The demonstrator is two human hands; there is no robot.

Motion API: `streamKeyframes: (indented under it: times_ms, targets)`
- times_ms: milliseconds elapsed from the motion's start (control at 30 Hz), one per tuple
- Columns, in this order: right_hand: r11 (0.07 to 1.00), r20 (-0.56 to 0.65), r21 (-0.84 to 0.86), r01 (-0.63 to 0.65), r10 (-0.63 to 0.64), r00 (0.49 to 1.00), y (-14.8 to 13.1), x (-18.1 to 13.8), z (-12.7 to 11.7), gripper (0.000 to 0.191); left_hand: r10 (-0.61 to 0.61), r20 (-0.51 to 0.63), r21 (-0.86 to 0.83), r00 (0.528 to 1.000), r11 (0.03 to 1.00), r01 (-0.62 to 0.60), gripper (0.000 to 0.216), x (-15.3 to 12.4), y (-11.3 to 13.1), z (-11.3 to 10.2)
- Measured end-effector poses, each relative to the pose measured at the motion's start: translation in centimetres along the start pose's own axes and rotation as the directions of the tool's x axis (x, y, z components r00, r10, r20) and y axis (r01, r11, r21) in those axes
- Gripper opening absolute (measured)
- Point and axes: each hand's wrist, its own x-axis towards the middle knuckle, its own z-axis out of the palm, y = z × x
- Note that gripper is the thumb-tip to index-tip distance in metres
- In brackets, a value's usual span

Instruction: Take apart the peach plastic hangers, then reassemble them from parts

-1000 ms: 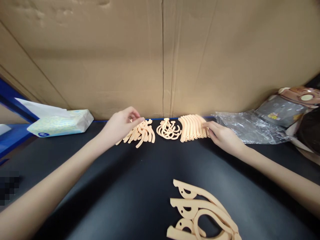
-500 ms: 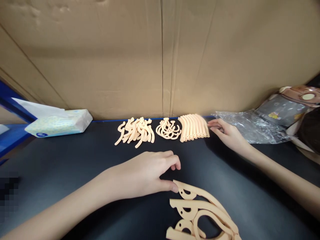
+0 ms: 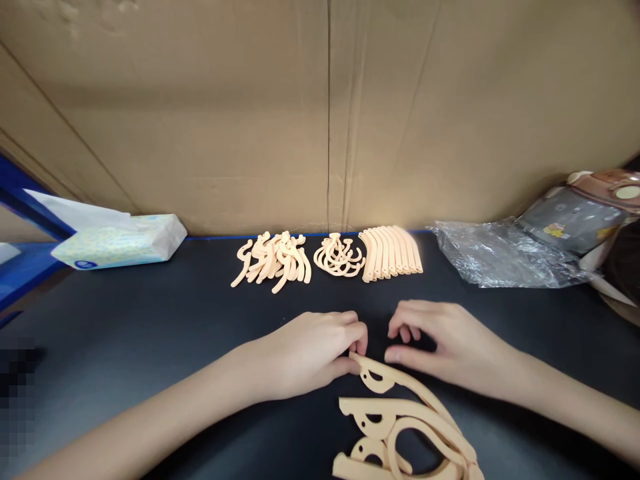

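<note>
Several peach-coloured flat curved pieces [image 3: 405, 427] lie stacked near the front of the black table [image 3: 150, 320]. My left hand [image 3: 310, 350] pinches the far tip of the topmost piece [image 3: 380, 377] between thumb and fingers. My right hand [image 3: 445, 343] hovers just right of that tip, fingers curled, thumb close to the piece, holding nothing I can see. At the back edge sit three groups of small peach parts: a loose pile of curved parts [image 3: 273, 260], a heap of hooks [image 3: 339, 257], and a neat row of sticks [image 3: 393, 252].
A cardboard wall [image 3: 320, 113] stands behind the table. A tissue pack [image 3: 117, 241] lies at back left by a blue frame [image 3: 20, 200]. Crumpled clear plastic [image 3: 495, 257] and a brown-lidded bottle [image 3: 580, 207] lie at back right.
My right hand left the row of sticks and came forward to the front pieces. My left hand, earlier at the back pile, closed its fingers on the top piece's tip.
</note>
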Motion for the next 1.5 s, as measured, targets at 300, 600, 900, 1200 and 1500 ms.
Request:
streamKeyframes:
  times_ms: [300,600,900,1200,1500]
  targets:
    - [0.998,-0.005,-0.059,-0.001,0.001,1.0,-1.7,-0.2,1.0,0.024,-0.081,-0.099,0.003,0.992,0.997,0.081,0.007,0.0,0.0,-1.0]
    - [0.937,0.094,-0.195,0.289,-0.275,0.957,-2.9,-2.1,2.9,0.01,-0.02,-0.067,-0.044,0.998,0.999,0.017,0.012,-0.3,-0.6,-1.4]
    - [0.946,-0.02,0.325,-0.01,0.018,1.0,-2.9,-0.6,0.3,0.017,0.021,-0.019,-0.303,1.0,0.953,-0.026,0.017,-0.1,-1.0,-2.0]
    - [0.919,-0.222,0.393,-0.009,0.105,0.97,-1.3,2.0,-0.2,0.026,-0.283,-0.176,-0.848,0.943,0.53,0.001,0.025,0.8,-0.5,-2.0]
    - [0.761,-0.271,-0.642,0.089,-0.334,0.903,-1.0,3.8,-0.7,0.03,-0.427,-0.337,-0.725,0.839,0.686,0.058,0.039,0.9,0.3,-0.8]
